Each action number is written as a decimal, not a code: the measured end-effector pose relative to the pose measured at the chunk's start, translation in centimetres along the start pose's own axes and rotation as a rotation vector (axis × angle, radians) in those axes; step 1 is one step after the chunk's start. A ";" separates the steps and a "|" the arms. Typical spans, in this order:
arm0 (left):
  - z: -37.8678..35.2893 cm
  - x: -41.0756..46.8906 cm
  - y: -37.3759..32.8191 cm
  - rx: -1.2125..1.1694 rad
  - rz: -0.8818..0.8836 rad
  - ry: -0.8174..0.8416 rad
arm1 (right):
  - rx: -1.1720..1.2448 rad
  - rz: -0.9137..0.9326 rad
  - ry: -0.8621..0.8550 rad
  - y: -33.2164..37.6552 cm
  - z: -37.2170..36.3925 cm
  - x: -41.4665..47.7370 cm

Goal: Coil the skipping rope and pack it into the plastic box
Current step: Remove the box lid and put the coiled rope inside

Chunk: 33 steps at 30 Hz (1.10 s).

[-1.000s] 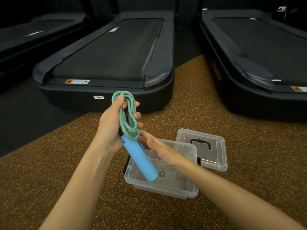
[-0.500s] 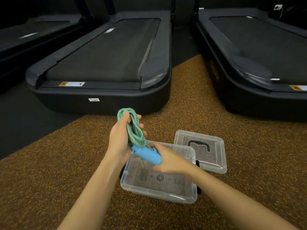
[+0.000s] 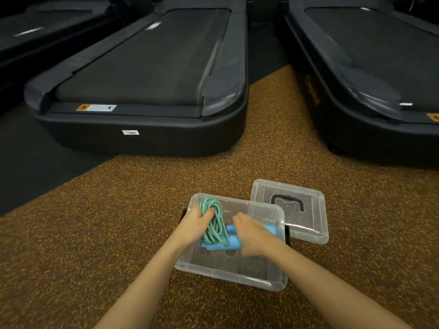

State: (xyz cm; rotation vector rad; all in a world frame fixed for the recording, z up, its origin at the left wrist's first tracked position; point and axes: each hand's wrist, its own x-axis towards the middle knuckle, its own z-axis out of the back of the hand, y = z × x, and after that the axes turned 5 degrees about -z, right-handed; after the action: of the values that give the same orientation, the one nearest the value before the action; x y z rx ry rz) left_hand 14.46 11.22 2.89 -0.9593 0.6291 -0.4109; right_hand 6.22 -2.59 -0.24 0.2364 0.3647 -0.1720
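Observation:
A clear plastic box point(image 3: 228, 276) stands open on the speckled floor in front of me. Inside it lies the skipping rope point(image 3: 213, 224), a green-and-blue coil with light blue handles point(image 3: 221, 245) under it. My left hand point(image 3: 196, 224) is in the box, fingers closed around the coil's left side. Covering the handles on the right is my right hand point(image 3: 254, 233), palm down on them. Part of the handles is hidden beneath that hand.
The box's clear lid point(image 3: 297, 210) with a black handle lies flat behind and to the right, touching the box. Two black treadmills point(image 3: 147, 96) point(image 3: 370, 79) stand ahead on the left and right. Brown speckled flooring point(image 3: 118, 222) surrounds the box.
Both hands have come down from chest height with the coiled rope, which now lies inside the box. My right hand shifted onto the handles.

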 end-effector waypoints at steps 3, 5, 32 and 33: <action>-0.8 1.1 0.8 0.212 0.000 0.044 | -0.065 -0.040 0.015 0.1 -1.4 0.8; -1.2 2.1 1.8 0.327 -0.003 0.059 | -0.111 -0.072 0.015 0.1 -2.5 1.3; -5.2 5.4 5.0 1.146 0.009 0.343 | -0.126 -0.190 0.253 0.1 -4.2 3.0; -5.1 5.3 4.5 1.154 0.018 0.364 | -0.119 -0.190 0.260 0.1 -3.7 3.0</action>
State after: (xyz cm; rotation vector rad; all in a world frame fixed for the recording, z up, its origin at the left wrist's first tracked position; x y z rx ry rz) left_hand 15.31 7.25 -4.74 0.2297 0.5909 -0.8137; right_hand 7.80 -1.96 -4.67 0.1062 0.6548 -0.3066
